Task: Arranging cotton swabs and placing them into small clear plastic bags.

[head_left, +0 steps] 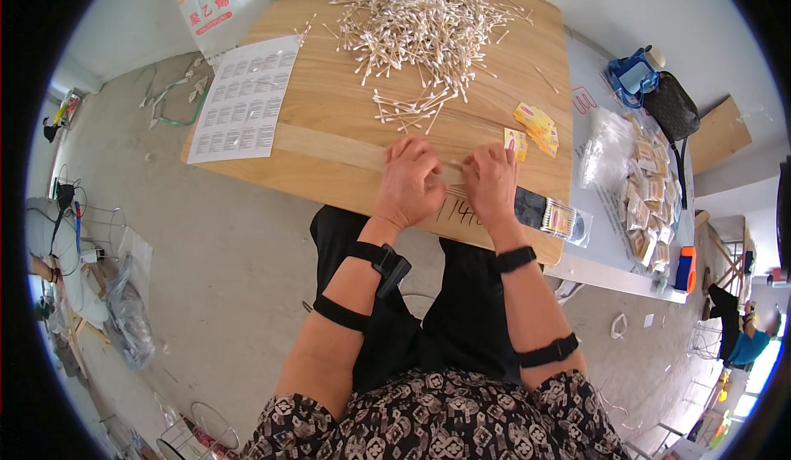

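Note:
Both hands are low over the front part of the wooden table [329,143], close together. My left hand [409,182] has its fingers curled down towards the tabletop, and whatever lies under them is hidden. Facing it, my right hand [492,182] is also curled, thumb and fingertips drawn together; I cannot make out what they pinch. Just beyond the hands lies a small loose group of cotton swabs [412,112]. A large heap of cotton swabs [420,23] covers the far part of the table. Small yellow cards [537,126] lie beyond my right hand.
Right of my right hand are a dark pad [529,207] and a clear bag of swabs [559,218]. A printed sheet [245,102] overhangs the left edge. The side table [589,246] carries filled packets [651,184], clear bags [608,149] and a black bag [674,106].

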Motion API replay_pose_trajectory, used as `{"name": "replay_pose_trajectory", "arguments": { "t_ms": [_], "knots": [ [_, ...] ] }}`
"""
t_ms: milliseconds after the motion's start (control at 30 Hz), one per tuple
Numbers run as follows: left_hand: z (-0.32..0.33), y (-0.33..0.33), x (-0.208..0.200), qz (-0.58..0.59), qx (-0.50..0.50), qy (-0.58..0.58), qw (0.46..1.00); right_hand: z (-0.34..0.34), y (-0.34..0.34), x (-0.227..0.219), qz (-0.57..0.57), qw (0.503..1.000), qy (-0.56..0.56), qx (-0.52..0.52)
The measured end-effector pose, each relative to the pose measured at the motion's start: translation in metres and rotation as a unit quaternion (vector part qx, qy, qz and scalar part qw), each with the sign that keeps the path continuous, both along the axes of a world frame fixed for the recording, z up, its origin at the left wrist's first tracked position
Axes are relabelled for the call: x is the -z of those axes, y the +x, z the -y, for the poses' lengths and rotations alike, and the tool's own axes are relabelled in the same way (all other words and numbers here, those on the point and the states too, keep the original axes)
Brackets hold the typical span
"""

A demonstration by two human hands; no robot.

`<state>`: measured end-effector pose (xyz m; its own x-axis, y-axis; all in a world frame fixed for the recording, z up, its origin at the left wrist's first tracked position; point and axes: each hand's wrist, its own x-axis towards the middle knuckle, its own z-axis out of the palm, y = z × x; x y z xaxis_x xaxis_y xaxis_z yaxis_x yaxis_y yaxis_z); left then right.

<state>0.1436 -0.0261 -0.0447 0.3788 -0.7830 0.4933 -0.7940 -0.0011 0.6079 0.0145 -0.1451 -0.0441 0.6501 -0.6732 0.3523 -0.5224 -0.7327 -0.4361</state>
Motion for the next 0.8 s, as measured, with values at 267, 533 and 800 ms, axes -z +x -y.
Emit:
{"name": "replay_pose_trajectory", "arguments": {
  "t_ms": [267, 533, 800],
  "knots": [
    [0.002, 0.006, 0.011, -0.057, -0.158, -0.100, 0.981, -0.044, -0.020, -0.001, 0.085, 0.996, -0.002, -0.022],
    [0.015, 0.063, 0.000, 0.090, -0.170, 0.046, 0.980, -0.043, -0.017, -0.005, 0.079, 0.994, 0.069, -0.020],
    [0.027, 0.072, -0.012, 0.052, -0.128, 0.116, 0.984, -0.040, -0.019, -0.002, 0.084, 0.993, 0.075, -0.016]
  ]
}}
